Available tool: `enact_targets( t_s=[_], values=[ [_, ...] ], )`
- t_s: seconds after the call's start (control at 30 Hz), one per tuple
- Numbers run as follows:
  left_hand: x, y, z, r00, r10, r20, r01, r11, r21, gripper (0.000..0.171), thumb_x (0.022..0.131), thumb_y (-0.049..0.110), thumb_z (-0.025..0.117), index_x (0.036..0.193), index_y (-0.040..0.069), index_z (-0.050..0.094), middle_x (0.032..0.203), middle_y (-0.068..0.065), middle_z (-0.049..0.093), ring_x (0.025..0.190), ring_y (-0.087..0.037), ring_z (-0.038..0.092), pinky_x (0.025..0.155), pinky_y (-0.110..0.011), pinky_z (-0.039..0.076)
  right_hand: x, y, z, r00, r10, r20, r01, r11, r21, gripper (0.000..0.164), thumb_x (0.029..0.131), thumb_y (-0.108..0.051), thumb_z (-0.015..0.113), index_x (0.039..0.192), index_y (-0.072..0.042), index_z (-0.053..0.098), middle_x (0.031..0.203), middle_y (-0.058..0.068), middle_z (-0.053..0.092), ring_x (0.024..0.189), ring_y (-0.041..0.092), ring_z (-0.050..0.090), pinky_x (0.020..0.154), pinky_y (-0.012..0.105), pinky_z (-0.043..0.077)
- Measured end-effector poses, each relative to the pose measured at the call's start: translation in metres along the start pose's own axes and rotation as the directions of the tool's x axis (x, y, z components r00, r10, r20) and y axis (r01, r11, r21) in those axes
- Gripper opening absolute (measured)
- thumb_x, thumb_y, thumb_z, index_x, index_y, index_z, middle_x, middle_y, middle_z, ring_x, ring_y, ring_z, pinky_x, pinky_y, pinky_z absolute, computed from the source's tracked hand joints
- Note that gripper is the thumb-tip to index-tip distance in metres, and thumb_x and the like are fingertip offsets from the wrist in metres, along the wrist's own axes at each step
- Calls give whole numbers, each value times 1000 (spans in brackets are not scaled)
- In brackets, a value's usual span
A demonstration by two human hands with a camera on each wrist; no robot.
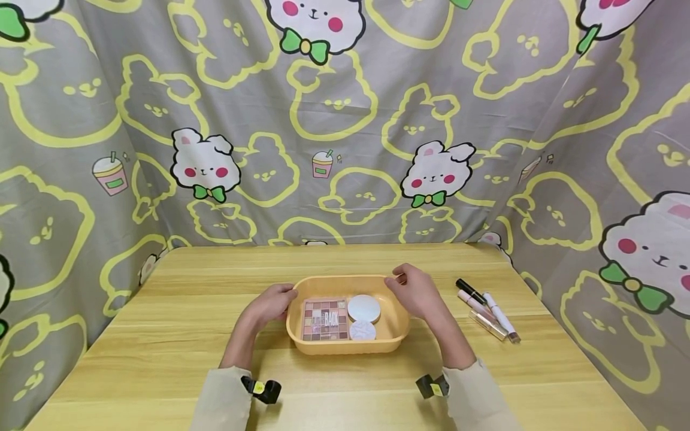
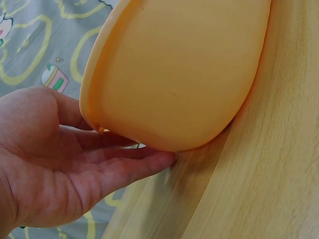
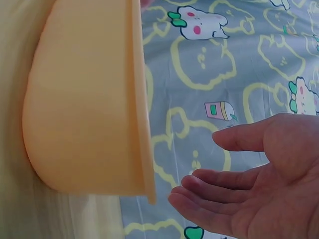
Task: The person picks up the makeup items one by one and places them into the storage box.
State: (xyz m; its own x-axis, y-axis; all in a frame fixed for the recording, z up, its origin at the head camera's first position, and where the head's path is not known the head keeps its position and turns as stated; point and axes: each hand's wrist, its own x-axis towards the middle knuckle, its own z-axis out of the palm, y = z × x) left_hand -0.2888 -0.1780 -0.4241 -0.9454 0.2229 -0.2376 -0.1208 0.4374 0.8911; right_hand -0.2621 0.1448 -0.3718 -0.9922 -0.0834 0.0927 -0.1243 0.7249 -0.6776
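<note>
A yellow plastic basket [image 1: 350, 347] stands on the table. In it lie an eyeshadow palette [image 1: 318, 329] with "BACK" on its lid, a large pale round compact [image 1: 363, 307] and a smaller one [image 1: 363, 330]. At the basket's left end my left hand [image 1: 274, 302] grips the rim; the left wrist view has its fingers [image 2: 134, 167] under the rim against the outer wall, the thumb tip hidden. Over the back right corner is my right hand [image 1: 415, 292]. In the right wrist view its relaxed fingers [image 3: 214, 211] appear apart from the rim, holding nothing.
Several slim makeup tubes lie right of the basket: a black tube [image 1: 471, 291], a pink one [image 1: 474, 300], a white one [image 1: 500, 317] and a clear gold-ended one [image 1: 487, 326]. A patterned grey curtain [image 1: 356, 120] surrounds the wooden table [image 1: 162, 359] at back and sides.
</note>
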Motion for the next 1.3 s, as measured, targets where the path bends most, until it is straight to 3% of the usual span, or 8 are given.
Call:
enact_targets(
  t_s=[0.6,1.3],
  values=[
    [2,0,1,1000,2,-19,-2,1000,-9,52,108,19,38,150,-12,37,134,-25,60,118,-30,63,93,-43,57,-1,25,-28,1000,19,-19,-20,998,-53,43,105,-31,53,129,3,62,117,22,68,106,36,65,86,50,54],
    [-1,-1,1,1000,5,-12,-5,1000,18,53,109,21,39,152,-11,36,141,-27,55,126,-35,59,96,-48,55,-2,53,-53,993,112,-26,-114,989,-93,49,103,-33,53,128,9,59,124,30,63,111,44,62,89,54,53]
  ],
)
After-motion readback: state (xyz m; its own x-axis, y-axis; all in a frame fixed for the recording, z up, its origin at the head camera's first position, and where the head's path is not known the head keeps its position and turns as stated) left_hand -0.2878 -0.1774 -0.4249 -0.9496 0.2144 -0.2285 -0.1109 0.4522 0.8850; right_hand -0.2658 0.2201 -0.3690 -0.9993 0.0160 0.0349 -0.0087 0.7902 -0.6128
